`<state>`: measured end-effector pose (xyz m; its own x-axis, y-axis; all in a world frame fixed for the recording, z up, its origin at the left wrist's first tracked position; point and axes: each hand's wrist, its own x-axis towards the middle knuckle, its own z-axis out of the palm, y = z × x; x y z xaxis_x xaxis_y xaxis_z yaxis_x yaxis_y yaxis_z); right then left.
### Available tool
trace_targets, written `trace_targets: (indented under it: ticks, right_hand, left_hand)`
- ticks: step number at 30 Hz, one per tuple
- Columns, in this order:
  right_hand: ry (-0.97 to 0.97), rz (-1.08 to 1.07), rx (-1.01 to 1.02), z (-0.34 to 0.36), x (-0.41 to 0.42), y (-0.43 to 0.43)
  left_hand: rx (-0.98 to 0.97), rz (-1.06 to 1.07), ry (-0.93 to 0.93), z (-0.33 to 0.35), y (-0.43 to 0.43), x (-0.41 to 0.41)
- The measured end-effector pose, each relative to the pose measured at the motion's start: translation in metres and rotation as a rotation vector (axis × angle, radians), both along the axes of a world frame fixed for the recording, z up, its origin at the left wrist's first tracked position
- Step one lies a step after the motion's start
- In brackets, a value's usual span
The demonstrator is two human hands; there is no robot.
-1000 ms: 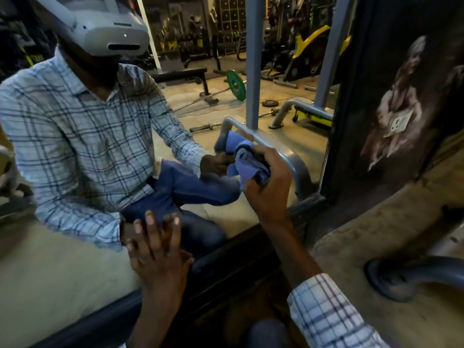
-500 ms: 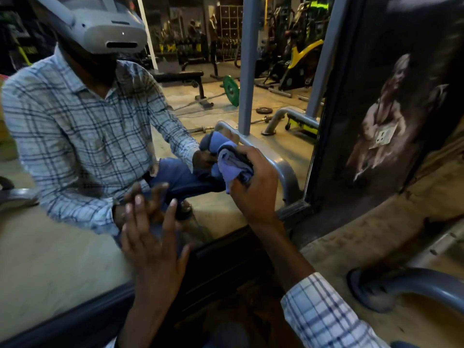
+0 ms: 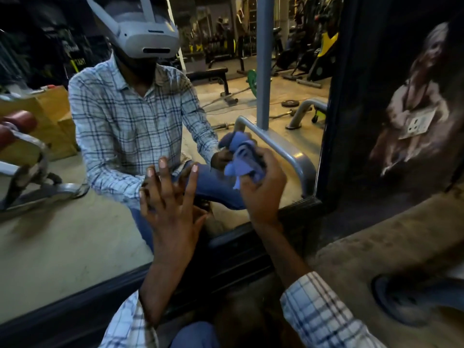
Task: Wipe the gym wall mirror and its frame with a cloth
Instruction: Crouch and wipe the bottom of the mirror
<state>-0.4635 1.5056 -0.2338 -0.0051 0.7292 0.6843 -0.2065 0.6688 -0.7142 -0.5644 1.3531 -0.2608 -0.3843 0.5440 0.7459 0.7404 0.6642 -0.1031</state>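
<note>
While the mirror (image 3: 75, 234) takes up most of the view, only its lower right corner is being worked, where the dark frame (image 3: 334, 121) turns from bottom rail to upright.

Over the last second the left grip (image 3: 170, 217) has climbed from near the bottom rail to higher on the glass. It is now spread wide, fingers straight and fanned, the tips meeting their own reflection, so it appears to brace on the mirror. The right grip (image 3: 263, 189) has stayed close to the same corner, fingers curled round the bunched blue cloth (image 3: 244, 159), which is against or just off the glass. The cloth looks looser than before, with a tail hanging below the fist.

By my judgement, wiping is continuing on this low patch of glass and the frame is not yet being wiped.

Counted: one mirror, one frame, two grips and one cloth, its mirrored double aside.
</note>
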Motion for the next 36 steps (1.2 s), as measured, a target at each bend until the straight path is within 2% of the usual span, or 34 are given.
trace_targets:
  ticks: [3,6,9,11,14,15,17,22,25,27,29,32,34,36]
  right_hand:
    - [-0.182,0.151,0.149,-0.036,-0.005,-0.020]
    - [-0.357,0.271,0.087,-0.093,0.001,-0.046]
    - [-0.454,0.311,0.113,-0.108,0.012,-0.044]
    - [-0.390,0.229,0.103,-0.092,0.020,-0.024]
    - [-0.112,-0.055,-0.074,-0.056,0.025,0.006]
    - [-0.049,-0.089,-0.130,-0.050,0.020,0.006]
    - [-0.056,-0.033,-0.194,-0.050,0.002,-0.017]
    - [-0.308,0.334,0.075,-0.105,-0.019,-0.090]
    - [-0.513,0.404,0.310,-0.120,0.003,-0.057]
    - [-0.541,0.343,0.359,-0.119,0.026,-0.017]
    - [-0.480,0.168,0.250,-0.115,0.047,0.026]
    - [-0.233,-0.183,-0.227,-0.112,0.065,0.069]
    - [-0.098,-0.243,-0.482,-0.110,0.059,0.070]
    - [-0.157,-0.159,-0.382,-0.114,0.051,0.053]
  left_hand:
    - [-0.025,0.022,0.022,0.000,-0.002,-0.001]
    - [-0.022,0.005,0.034,0.000,-0.004,0.000]
    - [-0.060,-0.016,0.046,0.003,-0.012,-0.003]
    - [-0.072,-0.035,0.072,0.006,-0.022,-0.006]
    - [-0.071,-0.109,0.096,0.005,-0.034,-0.011]
    - [-0.076,-0.129,0.098,0.003,-0.038,-0.013]
    - [-0.092,-0.140,0.094,-0.003,-0.045,-0.017]
    - [-0.101,-0.161,0.117,-0.012,-0.051,-0.022]
    - [-0.121,-0.145,0.111,-0.010,-0.051,-0.021]
    - [-0.111,-0.141,0.095,-0.011,-0.051,-0.019]
    - [-0.086,-0.141,0.090,-0.013,-0.048,-0.018]
    - [-0.057,-0.137,0.099,-0.018,-0.041,-0.017]
    - [-0.050,-0.111,0.090,-0.022,-0.036,-0.015]
    - [-0.053,-0.074,0.067,-0.025,-0.027,-0.012]
